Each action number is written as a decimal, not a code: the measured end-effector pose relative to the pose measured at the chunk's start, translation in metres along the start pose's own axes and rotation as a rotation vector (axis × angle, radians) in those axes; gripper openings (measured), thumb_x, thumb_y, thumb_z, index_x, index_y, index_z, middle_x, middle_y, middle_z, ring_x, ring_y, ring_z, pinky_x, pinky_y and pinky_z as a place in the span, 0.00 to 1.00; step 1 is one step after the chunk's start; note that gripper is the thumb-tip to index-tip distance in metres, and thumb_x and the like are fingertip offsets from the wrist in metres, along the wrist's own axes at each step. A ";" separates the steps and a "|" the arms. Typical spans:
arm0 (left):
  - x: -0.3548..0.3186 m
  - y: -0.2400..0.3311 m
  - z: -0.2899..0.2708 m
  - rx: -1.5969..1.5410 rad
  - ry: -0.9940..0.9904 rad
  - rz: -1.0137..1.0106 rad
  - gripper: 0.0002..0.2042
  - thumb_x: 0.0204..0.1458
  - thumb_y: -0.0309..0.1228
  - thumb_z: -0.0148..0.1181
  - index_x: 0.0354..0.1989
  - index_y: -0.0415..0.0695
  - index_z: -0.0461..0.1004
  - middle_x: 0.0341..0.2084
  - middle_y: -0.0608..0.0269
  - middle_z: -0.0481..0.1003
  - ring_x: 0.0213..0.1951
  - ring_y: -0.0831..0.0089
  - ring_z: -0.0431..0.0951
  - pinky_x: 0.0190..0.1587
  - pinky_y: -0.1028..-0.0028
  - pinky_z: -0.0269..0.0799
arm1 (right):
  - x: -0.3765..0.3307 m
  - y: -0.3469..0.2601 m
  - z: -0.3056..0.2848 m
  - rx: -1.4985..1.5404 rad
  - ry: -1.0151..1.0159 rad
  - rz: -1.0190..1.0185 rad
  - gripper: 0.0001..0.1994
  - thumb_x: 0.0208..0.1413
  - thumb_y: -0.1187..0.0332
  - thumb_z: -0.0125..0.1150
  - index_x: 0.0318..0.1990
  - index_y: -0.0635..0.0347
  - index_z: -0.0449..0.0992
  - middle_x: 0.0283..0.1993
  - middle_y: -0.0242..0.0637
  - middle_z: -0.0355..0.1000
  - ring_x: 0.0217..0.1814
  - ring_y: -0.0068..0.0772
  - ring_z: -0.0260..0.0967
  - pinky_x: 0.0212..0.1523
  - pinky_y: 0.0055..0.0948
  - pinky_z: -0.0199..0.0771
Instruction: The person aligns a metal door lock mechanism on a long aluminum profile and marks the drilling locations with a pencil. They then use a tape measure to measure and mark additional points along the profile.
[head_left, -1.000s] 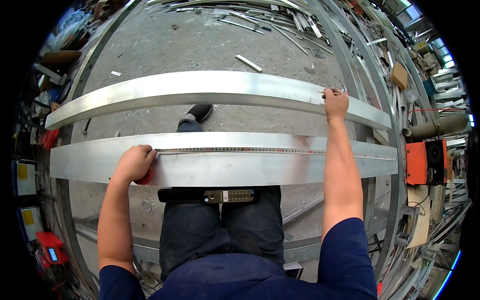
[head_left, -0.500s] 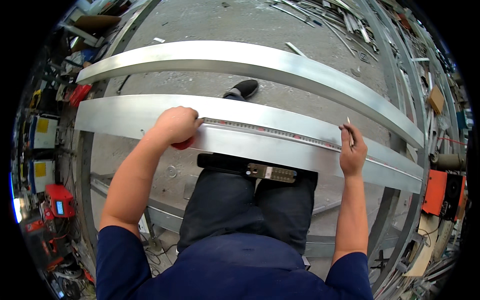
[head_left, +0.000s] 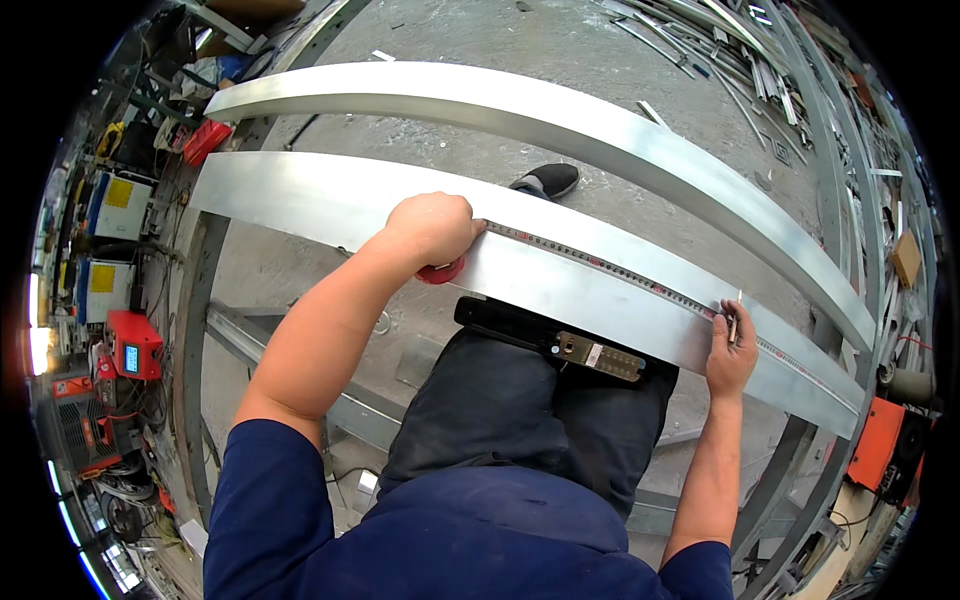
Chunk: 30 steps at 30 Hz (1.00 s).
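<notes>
Near aluminium beam (head_left: 560, 285) lies across frame above knees. Left hand (head_left: 432, 228) fisted over red tape measure case (head_left: 441, 271) on beam. Tape blade (head_left: 610, 268) stretched along beam. Right hand (head_left: 731, 345) pinches thin marker, probably pencil (head_left: 735, 315), at blade's far end.

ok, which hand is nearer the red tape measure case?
Left. The left hand rests on the red tape measure case; the right hand is far along the tape blade, holding a marking tool.
</notes>
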<state>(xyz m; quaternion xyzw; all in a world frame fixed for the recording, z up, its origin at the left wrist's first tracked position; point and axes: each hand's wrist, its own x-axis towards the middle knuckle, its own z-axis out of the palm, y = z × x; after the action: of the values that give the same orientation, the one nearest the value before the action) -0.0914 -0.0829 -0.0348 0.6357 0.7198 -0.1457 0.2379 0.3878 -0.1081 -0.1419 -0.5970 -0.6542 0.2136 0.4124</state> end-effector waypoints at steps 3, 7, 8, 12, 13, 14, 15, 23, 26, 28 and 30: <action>0.001 -0.003 0.003 0.006 0.018 0.013 0.23 0.68 0.48 0.53 0.36 0.41 0.85 0.30 0.49 0.84 0.37 0.48 0.85 0.46 0.54 0.80 | 0.001 0.002 0.002 -0.020 -0.005 -0.032 0.14 0.66 0.72 0.66 0.57 0.65 0.79 0.55 0.44 0.80 0.58 0.40 0.80 0.61 0.36 0.77; 0.007 -0.005 0.006 0.016 0.038 0.027 0.22 0.68 0.48 0.52 0.37 0.42 0.85 0.30 0.49 0.84 0.38 0.49 0.85 0.47 0.54 0.80 | 0.001 0.003 0.002 -0.032 0.011 -0.050 0.14 0.65 0.72 0.67 0.56 0.65 0.79 0.53 0.44 0.81 0.56 0.41 0.79 0.60 0.36 0.76; 0.008 -0.005 0.006 0.015 0.035 0.027 0.22 0.68 0.48 0.52 0.37 0.42 0.86 0.30 0.49 0.84 0.38 0.49 0.85 0.47 0.54 0.80 | 0.001 0.003 0.003 -0.030 0.011 -0.055 0.13 0.65 0.72 0.67 0.55 0.65 0.80 0.53 0.44 0.81 0.56 0.41 0.79 0.60 0.36 0.76; 0.009 -0.007 0.005 0.015 0.016 0.052 0.22 0.68 0.47 0.52 0.38 0.43 0.86 0.32 0.49 0.84 0.39 0.50 0.85 0.47 0.54 0.80 | 0.002 0.006 0.002 -0.075 -0.023 -0.096 0.14 0.67 0.74 0.65 0.58 0.67 0.78 0.54 0.43 0.80 0.57 0.36 0.79 0.61 0.33 0.77; 0.009 -0.006 0.003 0.019 0.009 0.050 0.22 0.68 0.47 0.52 0.38 0.43 0.86 0.32 0.49 0.84 0.39 0.50 0.85 0.47 0.54 0.80 | 0.001 0.008 0.001 -0.099 -0.041 -0.110 0.14 0.68 0.75 0.64 0.59 0.67 0.77 0.56 0.42 0.79 0.58 0.33 0.79 0.62 0.31 0.77; 0.008 -0.004 0.002 0.022 0.001 0.050 0.22 0.68 0.47 0.52 0.38 0.42 0.86 0.33 0.49 0.84 0.39 0.50 0.85 0.47 0.55 0.79 | 0.002 0.007 0.000 -0.109 -0.041 -0.112 0.14 0.68 0.75 0.64 0.59 0.67 0.77 0.56 0.42 0.79 0.58 0.33 0.79 0.61 0.31 0.77; 0.008 -0.004 0.002 0.015 -0.003 0.042 0.22 0.68 0.47 0.52 0.38 0.42 0.86 0.33 0.49 0.84 0.39 0.50 0.85 0.48 0.55 0.79 | 0.002 0.006 0.000 -0.120 -0.040 -0.113 0.14 0.68 0.75 0.64 0.59 0.67 0.77 0.55 0.42 0.79 0.58 0.33 0.79 0.61 0.31 0.78; 0.013 -0.009 0.007 -0.004 0.009 0.048 0.21 0.67 0.47 0.53 0.39 0.41 0.86 0.35 0.46 0.84 0.40 0.47 0.84 0.49 0.54 0.78 | 0.010 -0.006 0.007 -0.001 0.051 -0.007 0.13 0.66 0.70 0.66 0.54 0.64 0.81 0.52 0.43 0.83 0.53 0.38 0.79 0.57 0.35 0.77; 0.014 -0.011 0.008 -0.004 0.033 0.052 0.21 0.67 0.46 0.54 0.38 0.40 0.86 0.35 0.44 0.84 0.40 0.46 0.84 0.49 0.53 0.78 | 0.040 -0.022 0.002 -0.028 0.066 -0.010 0.14 0.71 0.64 0.62 0.56 0.65 0.81 0.50 0.42 0.83 0.50 0.31 0.79 0.54 0.31 0.77; 0.015 -0.007 0.006 0.018 -0.012 0.038 0.22 0.67 0.47 0.53 0.37 0.40 0.86 0.35 0.45 0.84 0.40 0.46 0.84 0.48 0.53 0.78 | 0.064 -0.019 0.000 0.161 0.082 0.030 0.16 0.73 0.61 0.60 0.55 0.65 0.82 0.46 0.39 0.83 0.48 0.27 0.78 0.52 0.29 0.76; 0.018 -0.005 0.006 0.030 0.008 0.065 0.23 0.67 0.47 0.53 0.36 0.40 0.86 0.35 0.44 0.84 0.40 0.45 0.84 0.48 0.53 0.79 | 0.095 -0.014 -0.007 0.254 0.100 0.028 0.17 0.74 0.58 0.59 0.53 0.65 0.84 0.42 0.36 0.83 0.44 0.24 0.77 0.50 0.27 0.76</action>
<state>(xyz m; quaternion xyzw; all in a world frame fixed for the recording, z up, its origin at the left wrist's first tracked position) -0.0972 -0.0716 -0.0493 0.6627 0.6976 -0.1461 0.2300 0.3899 -0.0219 -0.1001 -0.5590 -0.5920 0.2705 0.5137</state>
